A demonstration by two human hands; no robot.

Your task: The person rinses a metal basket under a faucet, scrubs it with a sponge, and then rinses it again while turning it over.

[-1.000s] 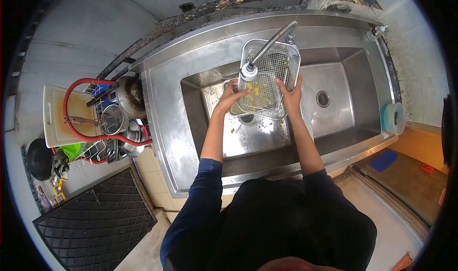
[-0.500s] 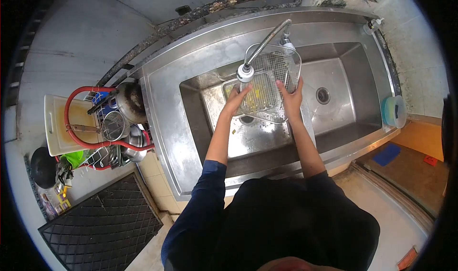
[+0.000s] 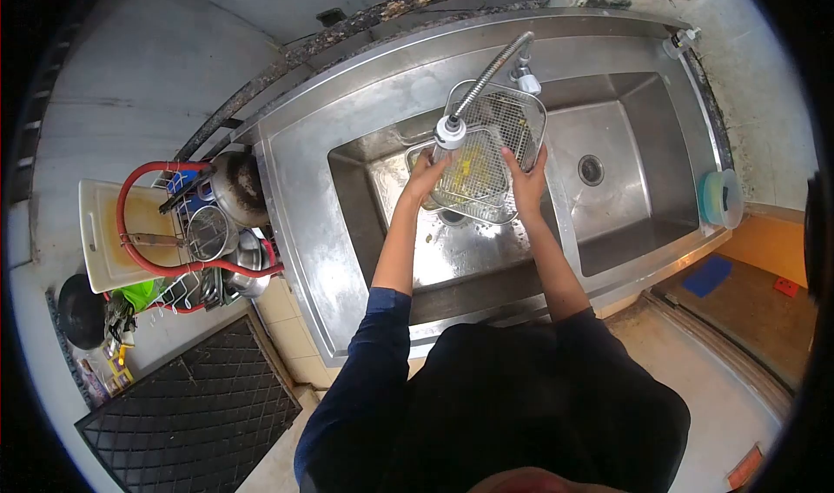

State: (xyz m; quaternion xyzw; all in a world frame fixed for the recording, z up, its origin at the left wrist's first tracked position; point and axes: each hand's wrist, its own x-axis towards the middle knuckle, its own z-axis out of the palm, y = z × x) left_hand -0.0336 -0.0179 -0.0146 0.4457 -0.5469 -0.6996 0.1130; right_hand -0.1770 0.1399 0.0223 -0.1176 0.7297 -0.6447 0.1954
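Between my two hands is a wire mesh basket, tilted under the faucet head over the left sink basin. My left hand is closed on the basket's left side, close by the faucet head. Gripping the right side is my right hand, its thumb over the mesh and its fingers behind the rim. Yellow bits show through the mesh. A second wire rim shows at the left under the basket; whether it is a separate piece I cannot tell.
The right basin has a round drain. Left of the counter, a dish rack with a red frame holds pans and a strainer, beside a white tray. A round plastic container sits at the right edge.
The basket has tilted slightly between my hands, its mesh now showing more clearly at the right. Both hands keep their hold, and the whole view has shifted a little.
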